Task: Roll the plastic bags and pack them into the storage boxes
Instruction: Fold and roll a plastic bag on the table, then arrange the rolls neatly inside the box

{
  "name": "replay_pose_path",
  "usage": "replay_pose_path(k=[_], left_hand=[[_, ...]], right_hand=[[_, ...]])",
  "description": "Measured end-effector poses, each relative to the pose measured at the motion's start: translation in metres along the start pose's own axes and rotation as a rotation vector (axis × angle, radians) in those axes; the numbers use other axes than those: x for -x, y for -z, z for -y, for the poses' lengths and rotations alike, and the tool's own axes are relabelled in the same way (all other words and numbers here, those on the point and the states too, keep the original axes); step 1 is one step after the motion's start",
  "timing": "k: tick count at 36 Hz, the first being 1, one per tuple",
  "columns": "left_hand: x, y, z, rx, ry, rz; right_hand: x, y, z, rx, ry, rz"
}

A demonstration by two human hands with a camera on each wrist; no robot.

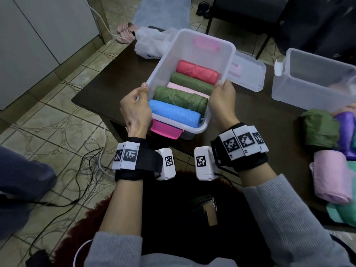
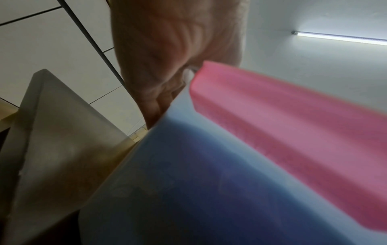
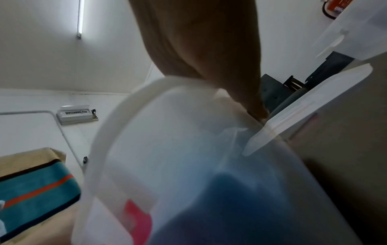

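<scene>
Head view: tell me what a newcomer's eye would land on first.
First, the clear storage box at centre, gripped on both long sides by the left hand and right hand, with a row of rolled bags inside: red, green, pale pink, green and blue. Next, the loose rolled bags heaped at the table's right edge, before a second clear box.

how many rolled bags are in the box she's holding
5, lying side by side in the box: red roll farthest, green roll, pale pink roll mostly covered, second green roll, blue roll nearest. More could be hidden beneath.
</scene>
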State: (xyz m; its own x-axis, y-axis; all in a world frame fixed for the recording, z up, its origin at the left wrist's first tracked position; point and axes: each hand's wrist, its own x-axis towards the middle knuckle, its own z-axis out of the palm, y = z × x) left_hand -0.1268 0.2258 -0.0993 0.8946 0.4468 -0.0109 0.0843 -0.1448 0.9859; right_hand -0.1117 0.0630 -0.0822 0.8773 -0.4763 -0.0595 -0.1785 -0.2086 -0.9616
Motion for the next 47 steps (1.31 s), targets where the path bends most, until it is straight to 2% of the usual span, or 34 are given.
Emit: replay_pose_path(k=[4, 13, 20, 30, 33, 36, 39, 43, 47], left_hand=[[-0.001, -0.002, -0.002, -0.019, 0.010, 0.006], [-0.006, -0.007, -0.009, -0.072, 0.031, -0.016], [-0.008, -0.011, -0.012, -0.117, 0.033, -0.014], [-0.012, -0.013, -0.009, -0.139, 0.047, -0.004], [-0.010, -0.015, -0.011, -0.177, -0.050, -0.063], [-0.004, -0.017, -0.024, -0.207, -0.264, -0.144], [0.014, -0.027, -0.049, -0.205, -0.472, -0.119], [0.058, -0.057, -0.079, -0.129, -0.663, 0.122], [0.103, -0.097, -0.068, -0.152, -0.751, 0.415]], right_hand=[[-0.012, -0.009, -0.007, -0.164, -0.081, 0.001], [-0.038, -0.016, -0.029, -0.212, -0.102, 0.007], [-0.043, -0.016, -0.031, -0.205, -0.120, 0.012], [-0.033, -0.004, -0.020, -0.103, -0.090, 0.097], [-0.027, 0.005, -0.016, -0.112, -0.068, 0.133], [-0.024, 0.020, -0.018, -0.181, -0.102, 0.177], [-0.020, 0.039, -0.023, -0.150, -0.119, 0.165], [-0.023, 0.065, -0.037, -0.014, -0.089, 0.097], [-0.024, 0.104, -0.050, 0.062, -0.121, -0.003]])
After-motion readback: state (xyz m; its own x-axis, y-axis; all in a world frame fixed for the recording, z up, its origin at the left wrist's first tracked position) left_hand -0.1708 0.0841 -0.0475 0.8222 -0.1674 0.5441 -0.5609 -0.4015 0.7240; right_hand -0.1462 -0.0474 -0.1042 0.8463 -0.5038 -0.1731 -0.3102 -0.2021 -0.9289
